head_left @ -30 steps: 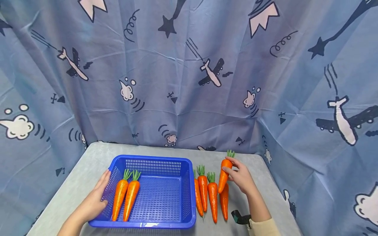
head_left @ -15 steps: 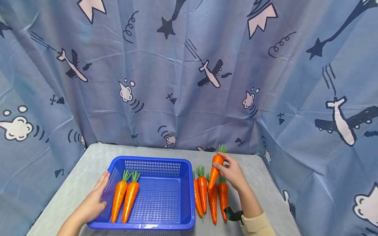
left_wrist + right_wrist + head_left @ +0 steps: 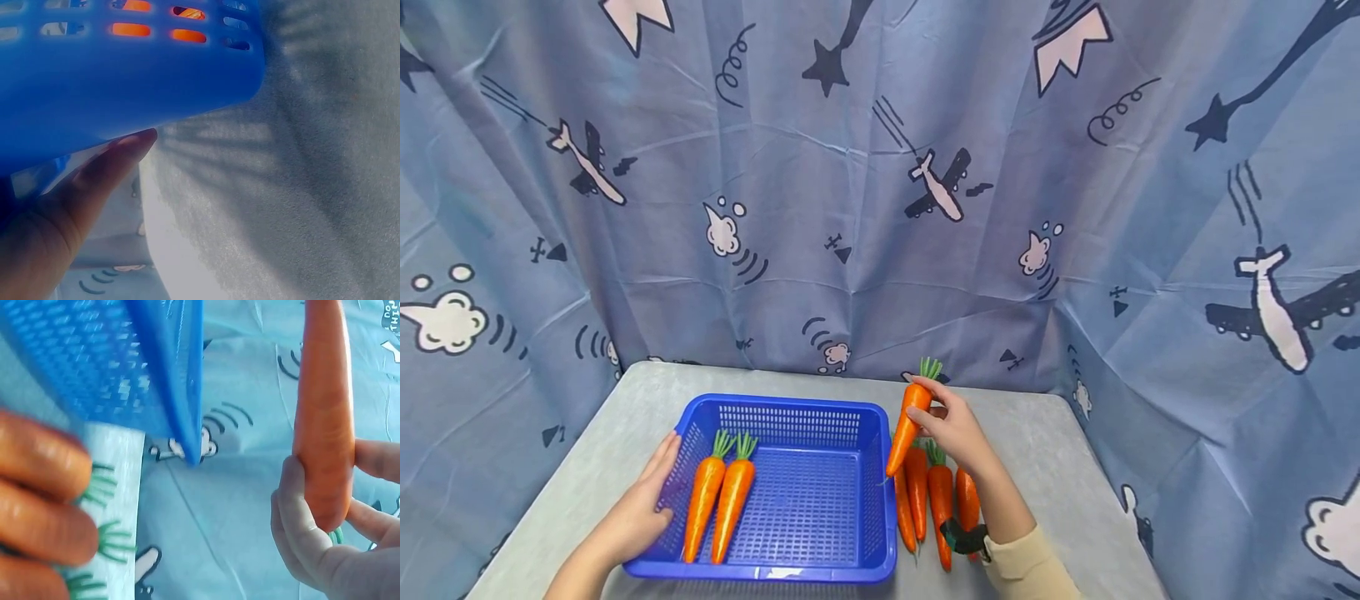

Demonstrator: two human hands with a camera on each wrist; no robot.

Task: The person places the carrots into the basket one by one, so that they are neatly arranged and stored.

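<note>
My right hand [image 3: 947, 423] grips an orange carrot [image 3: 906, 417] with green tops near its thick end. The carrot is raised, its tip slanting down over the right rim of a blue plastic basket [image 3: 767, 573]. In the right wrist view, the thumb and fingers close around this carrot [image 3: 325, 425]. My left hand [image 3: 636, 508] rests against the basket's left side, its fingers straight. From the left wrist, one digit [image 3: 119, 162] touches the underside of the basket wall [image 3: 137, 75]. Two carrots [image 3: 703, 500] lie side by side in the basket's left part.
Several carrots [image 3: 940, 500] lie on the grey table [image 3: 1045, 467] just right of the basket, partly covered by the right arm. A blue patterned curtain [image 3: 850, 208] surrounds the back and sides of the table. A dark strap [image 3: 962, 537] circles the right wrist.
My right hand has carried the carrot leftward from above the rightmost carrots to the basket's right rim. The left hand and the basket have stayed put.
</note>
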